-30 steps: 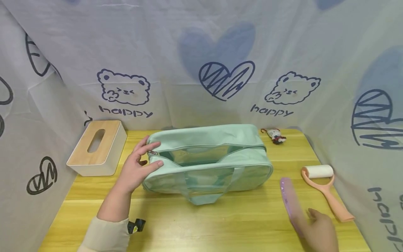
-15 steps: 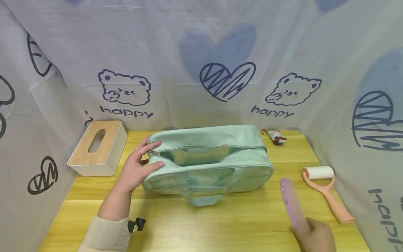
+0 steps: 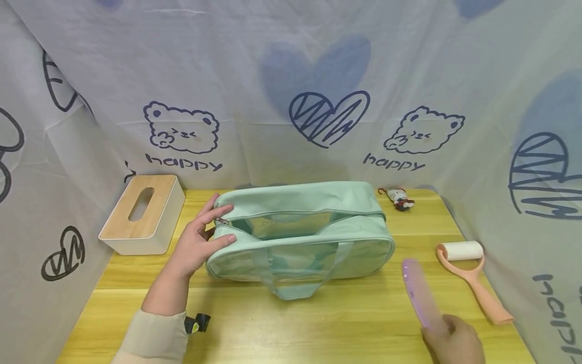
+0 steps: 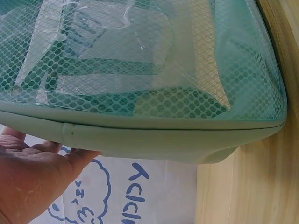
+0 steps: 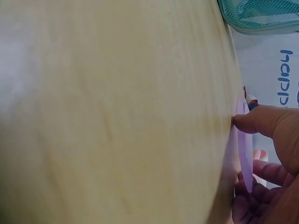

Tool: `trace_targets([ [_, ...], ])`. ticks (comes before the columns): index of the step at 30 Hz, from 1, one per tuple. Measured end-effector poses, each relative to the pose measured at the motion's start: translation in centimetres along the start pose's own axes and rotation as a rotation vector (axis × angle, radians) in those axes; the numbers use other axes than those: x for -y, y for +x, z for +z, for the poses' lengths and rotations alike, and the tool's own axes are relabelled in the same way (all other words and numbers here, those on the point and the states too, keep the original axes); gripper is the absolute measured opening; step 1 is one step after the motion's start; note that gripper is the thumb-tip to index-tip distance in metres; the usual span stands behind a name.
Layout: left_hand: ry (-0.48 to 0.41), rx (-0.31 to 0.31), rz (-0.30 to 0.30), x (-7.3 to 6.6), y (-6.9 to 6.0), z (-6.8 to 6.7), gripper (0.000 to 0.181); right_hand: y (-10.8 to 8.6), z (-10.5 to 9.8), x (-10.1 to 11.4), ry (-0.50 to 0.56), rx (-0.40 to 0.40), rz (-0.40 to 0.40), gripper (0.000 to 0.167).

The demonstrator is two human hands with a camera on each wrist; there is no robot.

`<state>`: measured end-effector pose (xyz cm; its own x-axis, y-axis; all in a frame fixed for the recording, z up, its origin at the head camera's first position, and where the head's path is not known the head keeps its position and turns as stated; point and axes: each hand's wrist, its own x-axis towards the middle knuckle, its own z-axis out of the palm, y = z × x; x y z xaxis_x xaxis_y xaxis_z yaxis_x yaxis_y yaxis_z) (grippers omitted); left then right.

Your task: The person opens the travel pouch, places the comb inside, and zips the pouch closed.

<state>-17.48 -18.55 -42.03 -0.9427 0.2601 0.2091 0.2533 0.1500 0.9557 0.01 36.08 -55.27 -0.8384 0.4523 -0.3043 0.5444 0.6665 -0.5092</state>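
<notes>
Right grip (image 3: 454,341) clamped on comb (image 3: 421,294), likely light, stiff, slick, brittle; hold by spine (image 3: 411,293). Left grip (image 3: 195,245) clamped on bag (image 3: 300,199), likely soft.

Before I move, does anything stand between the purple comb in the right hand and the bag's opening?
Nothing separate is visible between the comb and the green bag. Only its own near wall and handle block a low path in, so going over the top seems safest. The lint roller lies off to the right.
</notes>
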Motion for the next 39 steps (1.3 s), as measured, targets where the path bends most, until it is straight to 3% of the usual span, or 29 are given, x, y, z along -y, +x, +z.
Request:
trace_targets([
  [6, -0.015, 0.015, -0.001, 0.2, 0.1, -0.2, 0.059, -0.3, 0.4, -0.1, 0.005, -0.077, 0.021, 0.083],
  [13, -0.019, 0.037, 0.006, 0.4, 0.3, -0.6, 0.059, -0.3, 1.1, -0.8, 0.1, -0.124, 0.019, 0.085],
  [19, -0.024, 0.047, 0.02, 0.6, 0.5, -0.7, 0.059, -0.7, 0.8, -0.5, 0.174, -0.182, 0.075, 0.086],
  [22, -0.029, 0.05, 0.025, 0.7, 0.5, -0.8, 0.059, -1.0, 0.5, 0.1, 0.267, -0.227, 0.124, 0.079],
  [26, -0.036, 0.05, 0.029, 0.7, 0.5, -0.8, 0.059, -1.0, -0.8, 1.1, 0.379, -0.259, 0.119, 0.069],
  [29, -0.04, 0.05, 0.03, 0.7, 0.4, -0.7, 0.06, -0.6, -2.2, 2.1, 0.533, -0.287, 0.03, 0.062],
  [33, -0.043, 0.049, 0.029, 0.7, 0.3, -0.7, 0.06, 0.1, -4.1, 4.7, 0.969, -0.316, -0.093, 0.044],
  [35, -0.046, 0.048, 0.028, 0.7, 0.3, -0.6, 0.06, 0.5, -5.1, 6.5, 1.139, -0.333, -0.203, 0.046],
  [37, -0.049, 0.048, 0.029, 0.7, 0.3, -0.6, 0.06, 0.9, -6.1, 8.3, 1.26, -0.291, -0.365, 0.05],
  [39, -0.052, 0.049, 0.03, 0.8, 0.3, -0.6, 0.06, 1.3, -7.0, 10.2, 1.309, -0.236, -0.525, 0.053],
])
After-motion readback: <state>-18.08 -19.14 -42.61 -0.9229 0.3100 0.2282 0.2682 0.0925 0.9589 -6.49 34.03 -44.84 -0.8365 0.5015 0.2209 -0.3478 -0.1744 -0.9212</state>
